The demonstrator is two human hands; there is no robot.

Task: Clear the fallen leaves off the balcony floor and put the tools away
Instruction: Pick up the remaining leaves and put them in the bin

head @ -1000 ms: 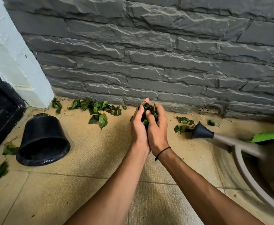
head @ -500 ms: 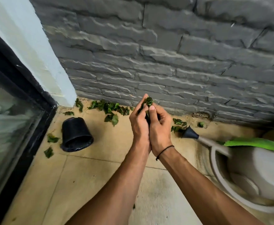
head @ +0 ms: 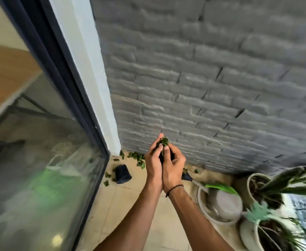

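Two hands pressed together at centre of view, heels touching, fingers curled inward. Left hand [head: 153, 161] and right hand [head: 172, 165] cup one bunch of leaves [head: 164, 141] between them; a green tuft pokes out at the fingertips, the rest hidden inside the palms. Both hands grasping, neither free.

Key relation: the black pot [head: 122, 171] lies down and to the left of the hands, on its side on the balcony floor [head: 112, 200], well below the held bunch. Its long axis runs roughly toward the viewer, and the end nearer the camera looks like the mouth, though blur keeps me from being certain. Left hand is the nearer one to it. If the pot is the drop point, my read is that it would need righting first, and both hands are occupied.

Loose leaves [head: 137, 157] remain on the floor beyond and left of the hands, along the foot of the grey stone wall [head: 203, 87]; a few more scraps lie beside the pot. One or two bits show just right of the right hand, near the dark spout tip of the watering can [head: 222, 201], which sits low to the right. Potted plants [head: 275, 192] farther right. Glass door [head: 40, 160] runs along the left side.

Clearing looks partly done; tools not yet put away.
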